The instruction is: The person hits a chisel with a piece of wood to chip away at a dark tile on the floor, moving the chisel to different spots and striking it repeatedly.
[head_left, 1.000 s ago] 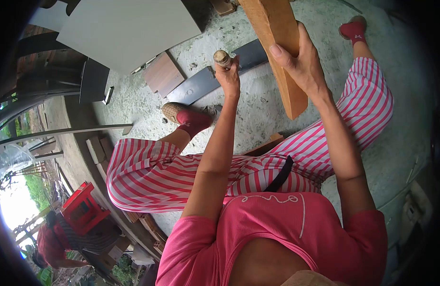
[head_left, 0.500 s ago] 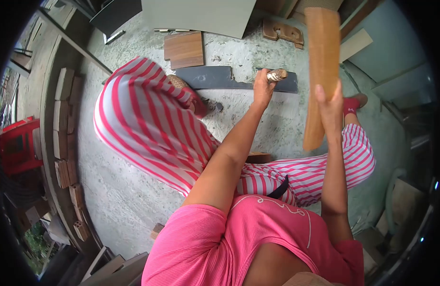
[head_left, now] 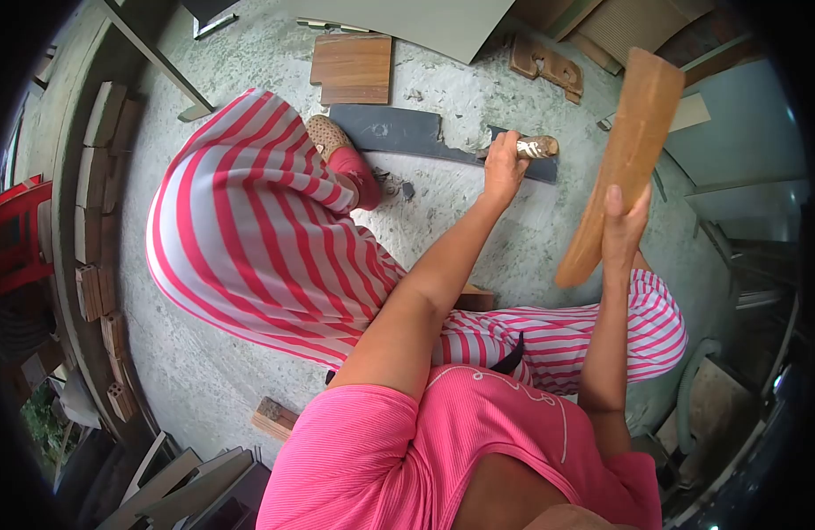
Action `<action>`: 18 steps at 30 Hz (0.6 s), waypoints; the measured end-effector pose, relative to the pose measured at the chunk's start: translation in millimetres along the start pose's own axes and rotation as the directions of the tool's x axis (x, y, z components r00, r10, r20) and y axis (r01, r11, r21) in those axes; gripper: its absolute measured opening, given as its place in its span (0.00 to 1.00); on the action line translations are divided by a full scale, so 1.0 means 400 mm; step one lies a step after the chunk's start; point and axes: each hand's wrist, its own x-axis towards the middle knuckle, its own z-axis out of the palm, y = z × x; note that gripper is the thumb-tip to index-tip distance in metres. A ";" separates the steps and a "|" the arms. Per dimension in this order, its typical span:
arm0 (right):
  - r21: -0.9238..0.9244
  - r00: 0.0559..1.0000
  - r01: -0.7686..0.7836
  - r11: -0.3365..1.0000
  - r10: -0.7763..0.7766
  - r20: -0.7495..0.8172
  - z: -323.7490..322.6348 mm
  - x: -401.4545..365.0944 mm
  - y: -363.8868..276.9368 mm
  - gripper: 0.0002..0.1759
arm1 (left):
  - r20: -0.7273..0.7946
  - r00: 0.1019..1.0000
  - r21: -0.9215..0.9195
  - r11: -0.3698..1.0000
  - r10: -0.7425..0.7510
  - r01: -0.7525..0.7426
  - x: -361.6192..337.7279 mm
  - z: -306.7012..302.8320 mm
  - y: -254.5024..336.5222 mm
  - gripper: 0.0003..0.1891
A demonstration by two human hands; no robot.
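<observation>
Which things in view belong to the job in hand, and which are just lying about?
In hand:
- long wooden piece, gripped by the right hand
- white-marked handle, gripped by the left hand

Apparently lying about:
- wood-grained board
- dark strip
- wooden piece with cutouts

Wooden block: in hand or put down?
In hand: the right hand grips the wooden block, thumb lying along its face.
</observation>
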 end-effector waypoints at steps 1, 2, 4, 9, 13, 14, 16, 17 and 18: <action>-0.001 1.000 -0.005 1.000 0.005 0.001 0.005 0.003 0.003 0.32 | 0.003 1.000 0.001 1.000 -0.004 0.004 0.006 -0.004 0.009 0.15; 0.002 1.000 0.001 1.000 -0.001 -0.031 0.018 -0.004 0.019 0.32 | 0.014 1.000 -0.003 1.000 -0.025 0.025 0.007 -0.008 0.014 0.16; -0.015 0.989 -0.139 0.990 0.140 0.056 0.068 -0.030 0.064 0.32 | 0.029 0.999 -0.005 0.999 -0.045 0.046 0.004 -0.014 0.013 0.16; -0.144 0.911 -0.255 0.956 0.288 0.297 0.043 -0.017 0.066 0.31 | 0.025 1.000 0.012 1.000 0.015 -0.015 -0.005 -0.007 -0.014 0.16; 0.083 0.994 -0.091 0.992 0.085 0.067 -0.026 0.042 -0.006 0.33 | 0.026 1.000 0.049 0.999 0.016 -0.017 -0.015 0.001 -0.011 0.16; 0.210 1.000 -0.026 0.977 0.029 -0.010 -0.037 0.051 -0.009 0.34 | 0.029 0.999 0.045 0.999 0.022 -0.023 -0.014 0.003 -0.007 0.16; 0.138 0.999 -0.036 0.990 0.040 -0.028 0.024 0.022 0.017 0.34 | 0.039 0.999 0.059 0.998 0.022 -0.024 -0.012 0.003 -0.013 0.16; 0.065 0.998 -0.050 0.997 0.053 -0.045 0.053 -0.003 0.045 0.35 | 0.040 0.999 0.058 0.998 0.025 -0.027 -0.015 0.003 -0.014 0.16; 0.065 0.998 -0.049 0.997 0.052 -0.048 0.064 -0.024 0.078 0.35 | 0.056 0.998 0.061 0.998 0.029 -0.033 -0.019 0.005 -0.015 0.16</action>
